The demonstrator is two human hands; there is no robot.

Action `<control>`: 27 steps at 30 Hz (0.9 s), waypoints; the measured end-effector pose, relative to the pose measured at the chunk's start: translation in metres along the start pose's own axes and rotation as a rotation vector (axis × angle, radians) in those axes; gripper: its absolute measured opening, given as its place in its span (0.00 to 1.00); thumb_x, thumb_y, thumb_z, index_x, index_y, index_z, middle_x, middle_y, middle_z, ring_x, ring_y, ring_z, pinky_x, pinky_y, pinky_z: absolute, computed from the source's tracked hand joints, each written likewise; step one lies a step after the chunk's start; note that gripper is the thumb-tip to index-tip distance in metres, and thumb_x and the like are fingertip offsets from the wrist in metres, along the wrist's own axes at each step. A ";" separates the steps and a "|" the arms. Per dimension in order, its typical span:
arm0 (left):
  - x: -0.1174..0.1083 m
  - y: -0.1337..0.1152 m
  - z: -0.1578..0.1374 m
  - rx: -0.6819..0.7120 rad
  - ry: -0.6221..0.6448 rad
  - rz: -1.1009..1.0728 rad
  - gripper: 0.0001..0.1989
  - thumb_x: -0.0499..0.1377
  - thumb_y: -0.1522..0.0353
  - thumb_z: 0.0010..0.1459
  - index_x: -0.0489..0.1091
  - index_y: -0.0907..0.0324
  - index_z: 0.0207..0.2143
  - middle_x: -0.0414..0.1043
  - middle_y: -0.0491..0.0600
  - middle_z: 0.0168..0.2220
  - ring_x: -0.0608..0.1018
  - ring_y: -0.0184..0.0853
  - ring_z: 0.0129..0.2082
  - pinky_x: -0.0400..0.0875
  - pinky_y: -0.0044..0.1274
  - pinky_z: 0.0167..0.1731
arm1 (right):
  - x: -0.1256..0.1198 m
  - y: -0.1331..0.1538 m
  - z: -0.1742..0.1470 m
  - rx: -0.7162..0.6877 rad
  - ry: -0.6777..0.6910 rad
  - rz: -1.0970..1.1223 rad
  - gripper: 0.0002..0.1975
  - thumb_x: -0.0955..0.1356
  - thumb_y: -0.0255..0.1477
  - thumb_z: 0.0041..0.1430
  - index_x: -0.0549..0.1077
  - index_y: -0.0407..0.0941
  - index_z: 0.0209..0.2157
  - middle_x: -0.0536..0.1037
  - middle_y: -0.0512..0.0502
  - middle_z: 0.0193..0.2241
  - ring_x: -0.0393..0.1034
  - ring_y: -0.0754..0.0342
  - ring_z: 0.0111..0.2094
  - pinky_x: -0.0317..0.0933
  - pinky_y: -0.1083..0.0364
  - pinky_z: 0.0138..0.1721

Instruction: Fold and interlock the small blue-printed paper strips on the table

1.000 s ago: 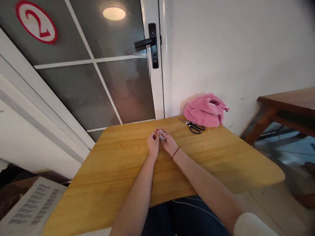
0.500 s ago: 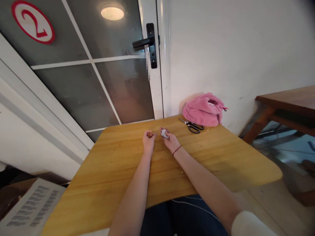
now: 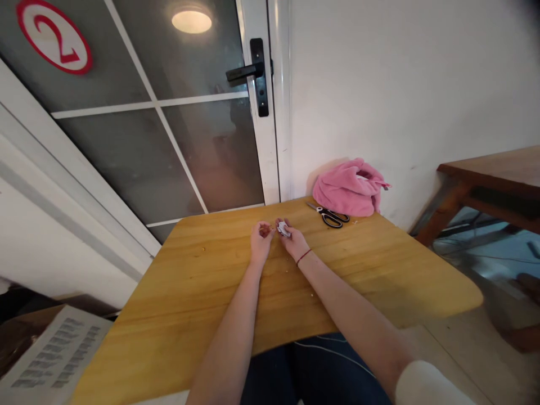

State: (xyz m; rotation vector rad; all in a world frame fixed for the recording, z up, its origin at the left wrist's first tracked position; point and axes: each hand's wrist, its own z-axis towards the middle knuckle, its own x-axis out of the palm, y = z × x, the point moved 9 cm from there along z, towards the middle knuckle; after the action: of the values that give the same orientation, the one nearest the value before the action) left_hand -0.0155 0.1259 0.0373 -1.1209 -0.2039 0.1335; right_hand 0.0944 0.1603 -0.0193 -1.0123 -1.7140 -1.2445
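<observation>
My right hand [image 3: 294, 242] is closed around a small white object [image 3: 283, 229] with darker markings, too small to name. Close beside it, on its left, is my left hand [image 3: 260, 241], its thumb and fingertips pinched together near that white object. Whatever the left fingertips hold, if anything, is too small to make out. Both hands are just above the far half of the wooden table [image 3: 202, 304]. Black-handled scissors [image 3: 331, 216] lie on the table to the right of my right hand.
A pink plush cloth or bag [image 3: 348, 188] sits against the wall behind the scissors. Tiny scraps dot the tabletop. Beyond the table stands a glazed door with a black handle [image 3: 259, 77]. A printed cardboard box [image 3: 50, 354] is at lower left, another wooden table [image 3: 498, 169] at right.
My left hand has shifted a little to the right, bringing its fingertips closer to the white object. My right hand has stayed nearly in place, still holding it.
</observation>
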 end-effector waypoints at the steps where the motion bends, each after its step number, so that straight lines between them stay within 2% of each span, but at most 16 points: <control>1: 0.001 0.001 0.000 -0.012 0.012 -0.002 0.09 0.61 0.70 0.46 0.63 0.59 0.30 0.64 0.43 0.29 0.71 0.26 0.27 0.64 0.19 0.32 | 0.000 -0.001 0.000 0.007 0.004 -0.002 0.17 0.56 0.12 0.51 0.66 0.44 0.36 0.76 0.47 0.31 0.73 0.59 0.31 0.69 0.59 0.32; 5: -0.005 0.009 -0.001 -0.104 -0.040 -0.100 0.10 0.52 0.61 0.54 0.60 0.58 0.32 0.64 0.44 0.30 0.71 0.27 0.24 0.65 0.21 0.27 | 0.002 0.000 -0.001 -0.013 0.017 -0.053 0.16 0.57 0.12 0.51 0.66 0.44 0.36 0.77 0.48 0.31 0.73 0.59 0.33 0.69 0.59 0.32; 7: -0.007 0.007 -0.001 -0.090 -0.064 -0.058 0.12 0.56 0.60 0.51 0.60 0.59 0.31 0.64 0.44 0.30 0.71 0.27 0.25 0.66 0.21 0.29 | 0.004 0.002 -0.001 -0.037 0.034 -0.095 0.15 0.58 0.13 0.51 0.66 0.44 0.35 0.77 0.48 0.31 0.73 0.59 0.35 0.68 0.59 0.33; 9: 0.001 0.010 -0.003 -0.124 -0.001 0.035 0.14 0.59 0.59 0.48 0.62 0.60 0.30 0.64 0.44 0.28 0.69 0.26 0.23 0.64 0.20 0.27 | 0.007 0.003 -0.002 -0.066 0.056 -0.142 0.15 0.60 0.13 0.49 0.67 0.44 0.35 0.77 0.48 0.32 0.72 0.58 0.36 0.67 0.59 0.34; 12: 0.017 0.020 -0.009 -0.255 0.147 0.149 0.17 0.55 0.55 0.52 0.63 0.61 0.27 0.62 0.42 0.20 0.64 0.26 0.17 0.59 0.19 0.21 | 0.013 0.002 -0.005 -0.119 0.102 -0.226 0.15 0.62 0.15 0.47 0.68 0.44 0.36 0.77 0.48 0.34 0.72 0.58 0.36 0.66 0.59 0.35; 13: 0.019 0.020 -0.011 -0.260 0.167 0.180 0.18 0.53 0.54 0.53 0.64 0.61 0.26 0.62 0.43 0.19 0.64 0.27 0.17 0.59 0.20 0.21 | 0.015 0.000 -0.007 -0.139 0.118 -0.265 0.15 0.63 0.16 0.46 0.68 0.44 0.37 0.77 0.49 0.34 0.71 0.58 0.36 0.66 0.59 0.36; 18: 0.006 -0.002 -0.009 -0.070 0.033 0.239 0.17 0.51 0.56 0.56 0.68 0.61 0.31 0.70 0.49 0.27 0.71 0.33 0.29 0.63 0.22 0.29 | 0.026 -0.005 -0.022 -0.320 0.151 -0.604 0.11 0.67 0.28 0.47 0.69 0.43 0.36 0.75 0.48 0.34 0.68 0.58 0.36 0.62 0.59 0.39; 21: -0.003 -0.006 -0.008 -0.058 -0.018 0.259 0.18 0.49 0.56 0.57 0.68 0.61 0.32 0.69 0.49 0.28 0.70 0.33 0.28 0.63 0.22 0.29 | 0.033 -0.008 -0.028 -0.372 0.187 -0.754 0.14 0.66 0.37 0.48 0.69 0.42 0.34 0.74 0.47 0.32 0.67 0.57 0.34 0.61 0.59 0.35; 27: -0.001 -0.011 -0.006 -0.029 0.071 0.401 0.19 0.48 0.56 0.57 0.67 0.60 0.26 0.67 0.46 0.23 0.68 0.31 0.25 0.59 0.21 0.27 | 0.031 0.005 -0.026 -0.458 0.133 -1.046 0.17 0.64 0.42 0.48 0.68 0.40 0.26 0.68 0.51 0.21 0.60 0.59 0.24 0.54 0.59 0.26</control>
State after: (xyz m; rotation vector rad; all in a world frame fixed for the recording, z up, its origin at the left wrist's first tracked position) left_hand -0.0149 0.1153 0.0446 -1.1835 0.0849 0.4471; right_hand 0.0902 0.1406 0.0167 -0.1652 -1.9371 -2.3678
